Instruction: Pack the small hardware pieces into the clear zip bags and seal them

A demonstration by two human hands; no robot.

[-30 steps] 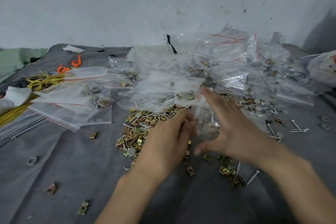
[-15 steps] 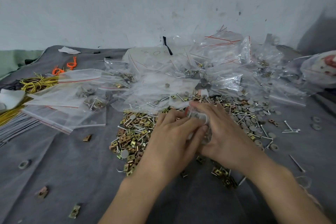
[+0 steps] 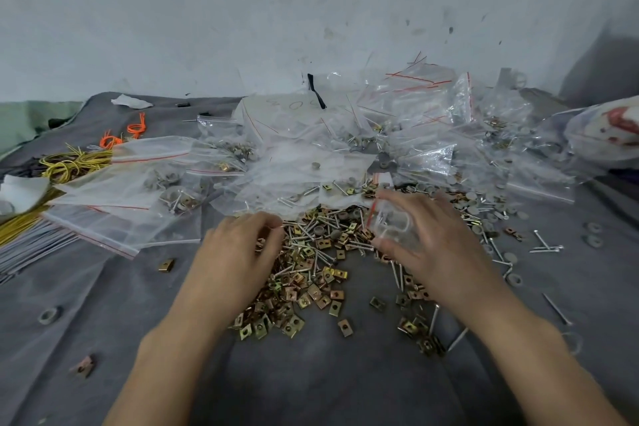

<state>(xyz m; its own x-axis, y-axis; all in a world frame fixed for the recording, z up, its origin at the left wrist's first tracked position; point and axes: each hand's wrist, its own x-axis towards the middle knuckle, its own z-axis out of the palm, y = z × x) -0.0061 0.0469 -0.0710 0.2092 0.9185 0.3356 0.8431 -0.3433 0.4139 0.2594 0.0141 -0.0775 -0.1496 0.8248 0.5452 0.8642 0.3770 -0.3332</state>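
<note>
- Right hand (image 3: 439, 249) grips a small clear bag (image 3: 394, 228), thumb below, fingers above; its red-striped mouth faces left.
- Left hand (image 3: 238, 252) curls onto the heap of clips and screws (image 3: 311, 273), just left of the bag; blur hides whether it has pinched any.

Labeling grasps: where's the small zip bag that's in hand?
Head view, right of centre: the small zip bag is held by the right hand, just over the right edge of the clip-and-screw pile.
</note>
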